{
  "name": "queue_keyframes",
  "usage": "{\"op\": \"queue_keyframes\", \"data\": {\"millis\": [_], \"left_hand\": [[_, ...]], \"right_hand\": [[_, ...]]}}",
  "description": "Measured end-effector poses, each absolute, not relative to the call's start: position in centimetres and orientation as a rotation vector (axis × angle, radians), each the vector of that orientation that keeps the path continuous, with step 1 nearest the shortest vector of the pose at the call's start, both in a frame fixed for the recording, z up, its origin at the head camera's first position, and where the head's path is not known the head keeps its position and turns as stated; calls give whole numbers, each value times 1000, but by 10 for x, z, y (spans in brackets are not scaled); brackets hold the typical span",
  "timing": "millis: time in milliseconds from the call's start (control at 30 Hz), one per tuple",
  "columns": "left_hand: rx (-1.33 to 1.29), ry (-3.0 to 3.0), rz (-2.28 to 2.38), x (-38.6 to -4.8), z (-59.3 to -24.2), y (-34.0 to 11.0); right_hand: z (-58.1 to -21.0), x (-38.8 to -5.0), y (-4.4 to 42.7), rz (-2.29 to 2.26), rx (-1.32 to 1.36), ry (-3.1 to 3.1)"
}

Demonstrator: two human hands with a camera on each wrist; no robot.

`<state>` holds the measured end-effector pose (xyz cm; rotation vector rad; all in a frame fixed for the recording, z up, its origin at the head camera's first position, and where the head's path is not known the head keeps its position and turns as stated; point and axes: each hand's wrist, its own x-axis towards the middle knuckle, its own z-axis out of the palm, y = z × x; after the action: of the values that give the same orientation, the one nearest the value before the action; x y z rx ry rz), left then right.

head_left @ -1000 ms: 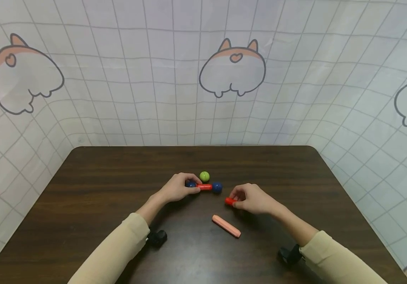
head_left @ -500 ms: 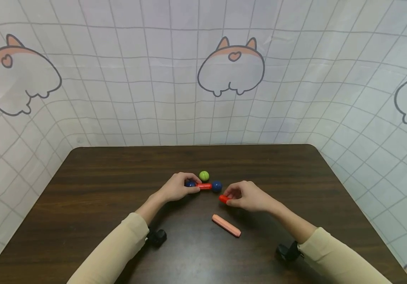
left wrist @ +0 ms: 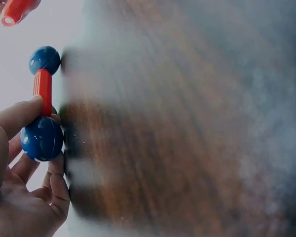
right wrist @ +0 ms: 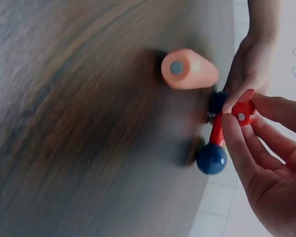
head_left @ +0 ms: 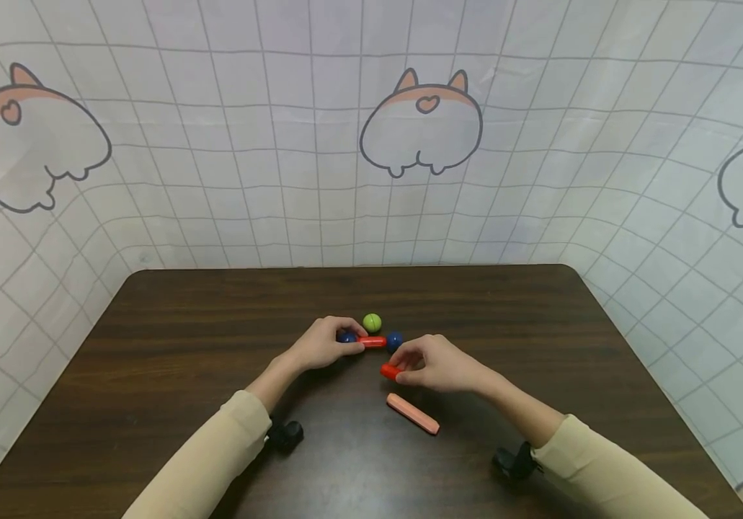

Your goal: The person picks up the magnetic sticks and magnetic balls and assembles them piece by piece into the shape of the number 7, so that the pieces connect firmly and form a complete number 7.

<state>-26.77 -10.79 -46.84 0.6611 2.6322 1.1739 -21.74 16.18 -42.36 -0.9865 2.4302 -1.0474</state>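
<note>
A red rod (head_left: 373,342) lies between two blue balls (left wrist: 44,60), joined at its ends. My left hand (head_left: 326,343) holds this piece by its left end, with the thumb on the rod near the closer blue ball (left wrist: 42,139). Just right of it, my right hand (head_left: 439,365) pinches a second red rod (right wrist: 245,108) between thumb and fingers. That rod has a small silvery dot on its end. Behind the joined piece sits a green ball (head_left: 372,323). A thicker peach-coloured rod (head_left: 413,414) lies slantwise on the table, nearer to me than both hands.
The dark wooden table (head_left: 228,303) runs back to a white grid-patterned curtain (head_left: 248,180) with cartoon animal prints. Black camera mounts sit on both wrists, the left mount (head_left: 285,435) and the right mount (head_left: 515,461) low over the table.
My right hand has moved left with its red rod, coming closer to the joined piece and to the left hand. The left hand, green ball and peach rod stay about where they were.
</note>
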Motion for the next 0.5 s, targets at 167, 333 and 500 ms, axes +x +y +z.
{"op": "queue_keyframes", "data": {"millis": [167,333,500], "left_hand": [[664,2625,1168,-268,-468,-109],[661,2618,1166,-267,-468,-109],[650,2616,1171,-266,-468,-108]], "right_hand": [[-423,-215,152,-1035,-1025,2399],[-422,-211,143,-1032,-1050,2371],[-422,-206,135,-1040,-1041,2335]]}}
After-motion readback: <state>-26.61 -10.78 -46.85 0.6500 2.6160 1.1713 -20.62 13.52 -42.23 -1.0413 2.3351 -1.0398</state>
